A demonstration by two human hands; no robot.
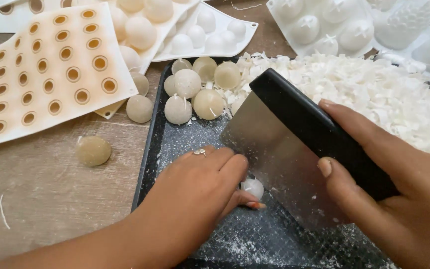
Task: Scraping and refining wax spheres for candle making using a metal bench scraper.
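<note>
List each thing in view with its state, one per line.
Left hand: pinning a small white wax ball on the black tray.
Right hand: gripping the steel bench scraper, blade tilted by the ball.
White wax shavings: heaped.
Tan wax balls: whole, clustered.
Orange-holed silicone mould: lying flat.

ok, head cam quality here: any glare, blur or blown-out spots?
Head view: soft, even light with faint shadows. The scraper blade shows a dull sheen, no hard glare. The flakes and the white moulds at top right run near white and lose detail. The left hand, right hand and the ball on the tray look sharp; no motion blur.
</note>
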